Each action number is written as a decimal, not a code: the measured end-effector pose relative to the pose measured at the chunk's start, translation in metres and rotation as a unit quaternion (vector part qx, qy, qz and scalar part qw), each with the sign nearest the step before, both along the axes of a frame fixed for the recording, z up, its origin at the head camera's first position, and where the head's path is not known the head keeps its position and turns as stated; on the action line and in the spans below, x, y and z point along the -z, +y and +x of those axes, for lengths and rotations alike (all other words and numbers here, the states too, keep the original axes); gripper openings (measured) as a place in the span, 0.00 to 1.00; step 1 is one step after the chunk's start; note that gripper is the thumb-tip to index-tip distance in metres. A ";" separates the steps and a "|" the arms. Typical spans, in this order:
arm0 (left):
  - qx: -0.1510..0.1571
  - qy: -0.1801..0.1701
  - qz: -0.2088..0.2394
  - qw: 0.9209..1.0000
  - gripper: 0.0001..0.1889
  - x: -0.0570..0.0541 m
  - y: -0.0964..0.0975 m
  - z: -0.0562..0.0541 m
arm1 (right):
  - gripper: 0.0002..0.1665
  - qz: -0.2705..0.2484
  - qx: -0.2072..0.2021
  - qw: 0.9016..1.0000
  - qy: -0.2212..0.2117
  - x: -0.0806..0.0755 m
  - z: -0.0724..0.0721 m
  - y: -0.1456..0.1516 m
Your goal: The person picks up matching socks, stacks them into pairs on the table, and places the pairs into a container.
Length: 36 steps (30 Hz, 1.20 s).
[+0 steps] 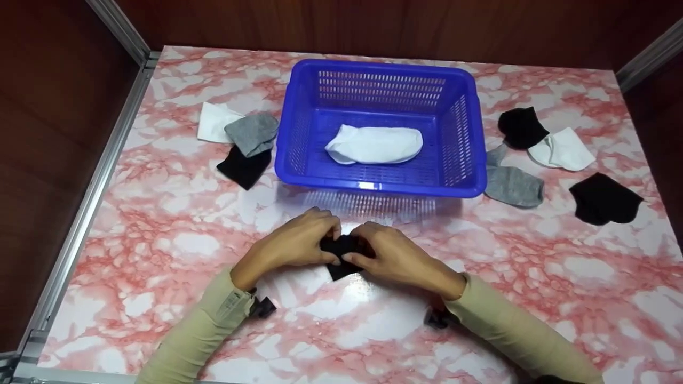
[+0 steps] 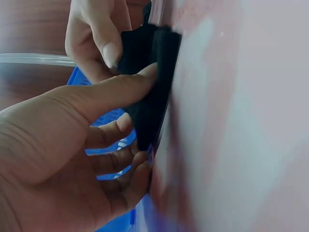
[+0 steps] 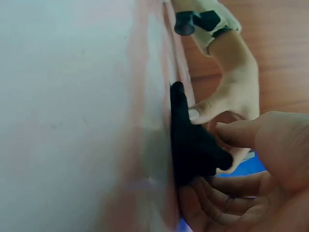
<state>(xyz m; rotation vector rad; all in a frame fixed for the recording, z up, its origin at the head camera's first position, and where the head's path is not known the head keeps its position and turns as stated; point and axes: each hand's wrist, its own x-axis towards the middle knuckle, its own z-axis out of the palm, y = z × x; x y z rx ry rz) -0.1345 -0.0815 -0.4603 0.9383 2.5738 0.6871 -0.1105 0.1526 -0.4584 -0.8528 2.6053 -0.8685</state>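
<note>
The left grip [image 1: 300,241] and right grip [image 1: 399,257], nearly closed, pinch a black sock [image 1: 341,246] before the basket [image 1: 416,190]. 1 white sock [image 1: 379,145] lies inside; other socks [image 1: 515,186] on the counter [image 1: 133,266] seem left to handle.

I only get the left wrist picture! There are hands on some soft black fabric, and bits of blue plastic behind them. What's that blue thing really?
Observer: The head view shows it whole: a blue rectangular plastic basket with slotted walls.

Operator: Ooh, is something inside?

Observer: Yes, one white fabric sock lies on its floor.

Operator: And the stuff they're holding, is that in there too?

Observer: No. The head view shows the black fabric, between the left hand and the right hand, outside the basket, on the side nearer the person.
</note>
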 end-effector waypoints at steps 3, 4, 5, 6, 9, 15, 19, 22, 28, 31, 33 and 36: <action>0.005 0.004 0.005 1.000 0.18 0.001 0.003 0.000 | 0.13 0.002 -0.005 1.000 -0.001 0.001 0.000 -0.001; 0.007 0.003 0.008 1.000 0.17 0.001 0.003 0.001 | 0.12 -0.001 -0.005 1.000 -0.005 0.001 0.000 -0.001; 0.009 0.000 0.013 1.000 0.17 0.001 0.003 0.001 | 0.11 -0.005 -0.004 1.000 -0.008 0.001 0.000 -0.001; 0.010 -0.005 0.021 1.000 0.18 0.001 0.002 0.001 | 0.10 -0.013 -0.002 1.000 -0.015 0.000 0.000 0.000; 0.015 -0.032 0.057 0.998 0.24 0.001 0.000 0.001 | 0.09 -0.046 0.008 0.998 -0.035 -0.002 -0.001 0.005; 0.018 -0.081 0.110 0.990 0.32 -0.005 -0.005 -0.002 | 0.10 -0.114 0.022 0.991 -0.073 -0.011 -0.003 0.017; 0.025 -0.075 0.079 0.994 0.33 -0.006 -0.007 -0.005 | 0.10 -0.080 0.034 0.995 -0.043 -0.009 -0.007 0.024; 0.032 -0.067 0.052 0.996 0.33 -0.002 -0.005 -0.007 | 0.10 -0.039 0.046 0.998 -0.007 -0.004 -0.010 0.027; 0.029 -0.054 0.056 0.997 0.28 0.004 0.000 -0.007 | 0.11 -0.006 0.058 0.998 0.008 0.001 -0.012 0.028; 0.023 -0.054 0.061 0.996 0.24 0.005 0.002 -0.007 | 0.11 0.000 0.059 0.998 0.007 0.001 -0.012 0.028; 0.022 -0.058 0.064 0.996 0.20 0.006 0.003 -0.007 | 0.11 0.000 0.059 0.998 0.005 0.000 -0.011 0.027; 0.027 -0.067 0.071 0.995 0.15 0.004 0.003 -0.008 | 0.11 -0.011 0.061 0.998 -0.003 -0.004 -0.010 0.029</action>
